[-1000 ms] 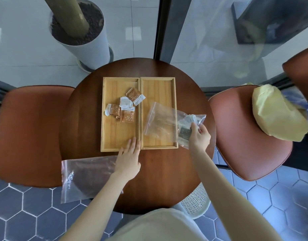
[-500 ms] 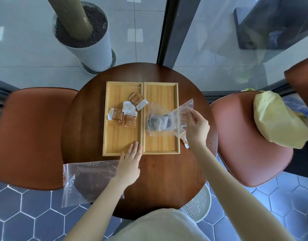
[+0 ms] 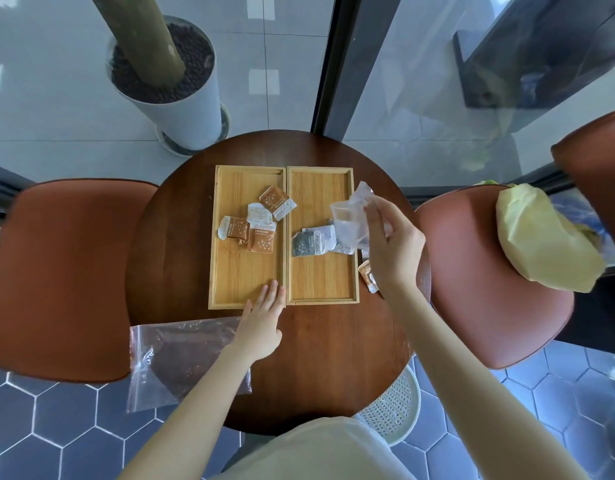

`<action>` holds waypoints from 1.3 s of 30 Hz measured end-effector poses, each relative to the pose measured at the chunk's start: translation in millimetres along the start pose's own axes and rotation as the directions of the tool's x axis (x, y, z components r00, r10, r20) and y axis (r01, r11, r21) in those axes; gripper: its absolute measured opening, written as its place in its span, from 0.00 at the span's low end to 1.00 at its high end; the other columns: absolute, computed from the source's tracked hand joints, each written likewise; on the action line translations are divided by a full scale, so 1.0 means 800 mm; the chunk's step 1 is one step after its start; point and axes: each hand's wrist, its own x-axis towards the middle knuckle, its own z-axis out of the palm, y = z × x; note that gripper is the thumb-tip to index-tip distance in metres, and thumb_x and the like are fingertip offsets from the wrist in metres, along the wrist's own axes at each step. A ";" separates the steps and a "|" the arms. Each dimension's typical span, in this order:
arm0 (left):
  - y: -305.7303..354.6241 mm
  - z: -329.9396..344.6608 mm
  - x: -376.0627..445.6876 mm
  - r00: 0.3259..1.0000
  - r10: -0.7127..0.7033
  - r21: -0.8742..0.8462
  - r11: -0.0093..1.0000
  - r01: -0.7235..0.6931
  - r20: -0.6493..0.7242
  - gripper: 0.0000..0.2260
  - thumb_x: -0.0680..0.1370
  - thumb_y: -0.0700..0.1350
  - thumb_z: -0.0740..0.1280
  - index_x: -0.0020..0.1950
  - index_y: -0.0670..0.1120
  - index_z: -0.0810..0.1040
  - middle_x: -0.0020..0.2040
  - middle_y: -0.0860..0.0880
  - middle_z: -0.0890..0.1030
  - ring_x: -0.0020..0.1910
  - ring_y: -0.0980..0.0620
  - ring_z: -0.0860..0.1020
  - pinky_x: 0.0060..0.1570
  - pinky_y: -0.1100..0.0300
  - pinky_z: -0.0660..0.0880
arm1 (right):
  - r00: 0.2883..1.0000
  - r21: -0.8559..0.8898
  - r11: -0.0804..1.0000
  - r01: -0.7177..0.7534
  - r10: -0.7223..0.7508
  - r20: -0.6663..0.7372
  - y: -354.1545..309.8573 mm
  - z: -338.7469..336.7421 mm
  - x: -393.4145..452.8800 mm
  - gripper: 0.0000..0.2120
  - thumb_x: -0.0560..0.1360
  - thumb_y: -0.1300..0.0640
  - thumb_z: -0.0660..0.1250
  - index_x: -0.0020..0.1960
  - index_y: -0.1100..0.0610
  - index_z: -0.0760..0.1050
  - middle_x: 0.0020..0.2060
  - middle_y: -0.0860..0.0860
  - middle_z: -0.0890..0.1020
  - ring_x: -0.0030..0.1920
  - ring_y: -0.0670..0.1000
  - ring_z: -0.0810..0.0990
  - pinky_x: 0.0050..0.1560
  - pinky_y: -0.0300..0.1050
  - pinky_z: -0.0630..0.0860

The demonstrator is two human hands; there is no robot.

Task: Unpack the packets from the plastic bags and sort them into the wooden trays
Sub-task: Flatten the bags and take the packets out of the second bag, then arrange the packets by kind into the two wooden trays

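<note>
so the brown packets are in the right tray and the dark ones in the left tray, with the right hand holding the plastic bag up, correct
Not quite: the trays are swapped. The head view shows the brown packets in the left tray and the dark packets in the right tray. The right hand does hold the plastic bag up.

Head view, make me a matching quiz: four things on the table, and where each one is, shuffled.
Things:
1. brown packets
2. dark packets
3. empty plastic bag
4. stray brown packet

Places:
A. on the table just right of the right tray
B. in the left tray
C. hanging over the table's near-left edge
D. in the right tray

Pairs: 1-B, 2-D, 3-C, 4-A
</note>
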 end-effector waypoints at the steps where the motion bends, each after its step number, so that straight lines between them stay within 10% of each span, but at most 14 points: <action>1: -0.001 -0.002 0.000 1.000 0.010 -0.012 1.000 -0.010 0.006 0.33 0.79 0.40 0.58 0.75 0.46 0.38 0.76 0.44 0.37 0.75 0.45 0.39 0.73 0.47 0.45 | 1.000 -0.013 1.000 0.020 -0.020 -0.018 -0.002 -0.003 -0.003 0.11 0.78 0.58 0.62 0.56 0.59 0.79 0.48 0.54 0.85 0.45 0.50 0.81 0.47 0.45 0.75; 8: 0.004 -0.020 -0.009 0.988 -0.042 -0.438 0.899 -0.028 -0.149 0.26 0.78 0.43 0.61 0.74 0.46 0.56 0.77 0.46 0.55 0.75 0.47 0.54 0.72 0.50 0.56 | 0.992 0.133 0.985 -0.105 0.114 -0.056 -0.004 -0.020 -0.023 0.10 0.77 0.56 0.63 0.53 0.56 0.80 0.44 0.48 0.84 0.39 0.40 0.78 0.41 0.33 0.74; 14: 0.015 -0.058 -0.044 0.983 -0.184 -0.991 0.129 0.032 0.008 0.44 0.64 0.68 0.67 0.73 0.46 0.59 0.73 0.45 0.64 0.71 0.47 0.64 0.69 0.50 0.59 | 0.910 0.385 0.832 -0.400 0.412 0.054 -0.002 -0.033 -0.053 0.08 0.75 0.59 0.65 0.44 0.60 0.81 0.35 0.54 0.84 0.33 0.53 0.82 0.34 0.44 0.79; 19: 0.003 -0.053 -0.071 0.987 -0.062 -0.984 -0.116 0.138 0.146 0.37 0.67 0.62 0.63 0.72 0.50 0.59 0.69 0.40 0.69 0.68 0.42 0.68 0.71 0.46 0.60 | 0.746 0.479 0.583 -0.657 0.595 0.300 0.005 -0.042 -0.087 0.05 0.72 0.57 0.69 0.39 0.57 0.80 0.32 0.52 0.81 0.28 0.49 0.76 0.27 0.38 0.75; 23: -0.005 -0.036 -0.090 0.979 -0.103 -0.952 -0.270 0.143 0.176 0.23 0.72 0.53 0.68 0.63 0.46 0.72 0.57 0.42 0.78 0.55 0.44 0.78 0.52 0.52 0.75 | 0.674 0.473 0.499 -0.726 0.653 0.346 0.016 -0.038 -0.113 0.05 0.73 0.58 0.68 0.44 0.60 0.79 0.25 0.50 0.78 0.21 0.45 0.73 0.21 0.35 0.70; 27: -0.005 -0.024 -0.114 0.933 -0.356 -0.996 -0.084 0.030 0.058 0.02 0.76 0.47 0.66 0.43 0.51 0.78 0.41 0.49 0.78 0.42 0.51 0.77 0.46 0.57 0.74 | 0.648 0.461 0.484 -0.744 0.690 0.323 0.022 -0.031 -0.140 0.06 0.71 0.55 0.67 0.36 0.52 0.80 0.23 0.46 0.77 0.26 0.47 0.76 0.29 0.39 0.73; 32: -0.021 -0.008 -0.147 0.854 -0.424 -0.922 0.359 -0.146 -0.300 0.11 0.80 0.44 0.59 0.40 0.48 0.76 0.35 0.53 0.75 0.36 0.58 0.73 0.37 0.69 0.72 | 0.773 0.335 0.697 -0.634 0.558 0.302 0.026 -0.025 -0.167 0.06 0.74 0.53 0.66 0.40 0.51 0.80 0.27 0.48 0.74 0.25 0.44 0.71 0.26 0.36 0.69; 35: -0.032 0.008 -0.160 0.756 -0.411 -0.772 0.606 -0.192 -0.510 0.12 0.80 0.42 0.57 0.41 0.39 0.75 0.28 0.48 0.73 0.28 0.52 0.71 0.30 0.59 0.68 | 0.851 0.198 0.833 -0.516 0.473 0.229 0.029 -0.019 -0.178 0.07 0.74 0.55 0.67 0.44 0.56 0.82 0.33 0.48 0.80 0.35 0.47 0.77 0.38 0.40 0.74; 39: -0.041 0.017 -0.170 0.697 -0.415 -0.720 0.661 -0.210 -0.585 0.11 0.80 0.43 0.58 0.43 0.41 0.77 0.27 0.48 0.73 0.27 0.51 0.71 0.30 0.57 0.67 | 0.786 0.294 0.732 -0.614 0.537 0.305 0.029 -0.014 -0.194 0.12 0.76 0.51 0.63 0.47 0.58 0.81 0.36 0.51 0.81 0.37 0.49 0.77 0.39 0.38 0.75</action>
